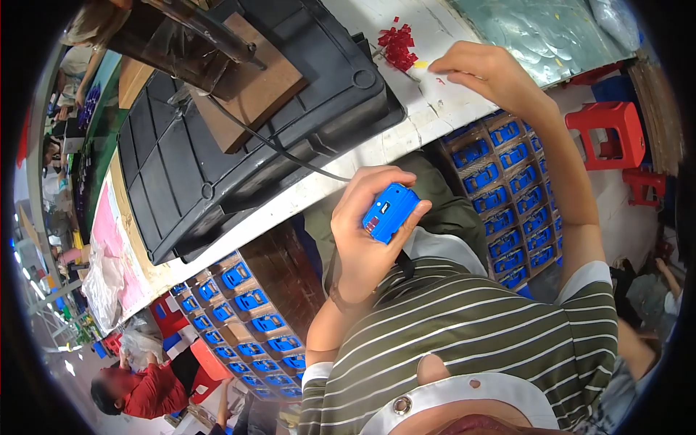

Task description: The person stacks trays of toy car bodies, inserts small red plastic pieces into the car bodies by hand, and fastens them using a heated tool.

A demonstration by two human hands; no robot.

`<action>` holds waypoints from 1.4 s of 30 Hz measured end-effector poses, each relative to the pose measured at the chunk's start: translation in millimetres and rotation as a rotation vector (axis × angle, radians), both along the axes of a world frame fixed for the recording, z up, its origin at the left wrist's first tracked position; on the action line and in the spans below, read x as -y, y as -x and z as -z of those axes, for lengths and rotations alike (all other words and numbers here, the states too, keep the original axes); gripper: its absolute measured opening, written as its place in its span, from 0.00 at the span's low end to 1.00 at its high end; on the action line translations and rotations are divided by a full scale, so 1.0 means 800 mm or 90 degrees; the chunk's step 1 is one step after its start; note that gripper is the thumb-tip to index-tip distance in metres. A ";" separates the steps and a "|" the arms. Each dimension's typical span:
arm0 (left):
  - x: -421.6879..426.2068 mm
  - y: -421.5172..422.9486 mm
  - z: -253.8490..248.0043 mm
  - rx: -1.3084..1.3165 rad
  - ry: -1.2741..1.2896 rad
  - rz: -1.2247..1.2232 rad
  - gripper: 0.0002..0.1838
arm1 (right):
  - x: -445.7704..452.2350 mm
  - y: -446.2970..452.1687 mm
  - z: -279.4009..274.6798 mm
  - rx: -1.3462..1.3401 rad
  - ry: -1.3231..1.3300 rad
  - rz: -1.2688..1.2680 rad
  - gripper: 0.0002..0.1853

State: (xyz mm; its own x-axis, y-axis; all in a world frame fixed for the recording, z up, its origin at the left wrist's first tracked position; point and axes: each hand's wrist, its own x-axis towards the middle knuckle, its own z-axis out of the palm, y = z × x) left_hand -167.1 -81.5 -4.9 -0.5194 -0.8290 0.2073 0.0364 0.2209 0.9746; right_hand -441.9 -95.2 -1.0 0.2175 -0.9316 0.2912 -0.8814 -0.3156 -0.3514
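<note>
My left hand point(362, 232) is wrapped round a small blue plastic piece point(391, 212), which has a small dark slot and reddish marks on its face. It holds this piece in front of my body, beside the table edge. Over the white table point(326, 163), my right hand point(493, 76) has its fingers bent and close together. Its fingertips are beside a small yellow bit point(420, 64) and a pile of shiny red pieces point(398, 45). Whether anything small is between those fingertips is too hard to make out.
A black plastic crate point(167, 167) lies on the table under a brown board point(268, 80) and a dark cable. Divided boxes of blue parts point(246, 301) point(507, 196) stand on both sides below. Red stools point(609, 134) are at right. A person in red point(156, 391) is at lower left.
</note>
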 end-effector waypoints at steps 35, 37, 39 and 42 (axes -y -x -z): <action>-0.002 0.004 -0.016 -0.130 -0.386 0.055 0.13 | -0.085 -0.128 -0.035 0.884 -0.312 0.010 0.07; -0.003 0.005 -0.014 -0.138 -0.387 0.054 0.14 | -0.085 -0.128 -0.032 0.896 -0.309 -0.004 0.07; -0.003 0.005 -0.018 -0.148 -0.424 0.055 0.14 | -0.085 -0.128 -0.031 0.911 -0.309 -0.012 0.07; -0.005 0.005 -0.015 -0.170 -0.451 0.049 0.14 | -0.085 -0.130 -0.031 0.922 -0.311 -0.006 0.07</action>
State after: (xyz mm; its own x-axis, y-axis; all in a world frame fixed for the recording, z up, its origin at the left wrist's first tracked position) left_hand -171.3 -77.8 6.8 -0.5885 -0.7740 -0.2337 0.2811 -0.4669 0.8384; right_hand -338.0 -26.9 23.4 0.0307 -0.9968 -0.0740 0.3024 0.0798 -0.9498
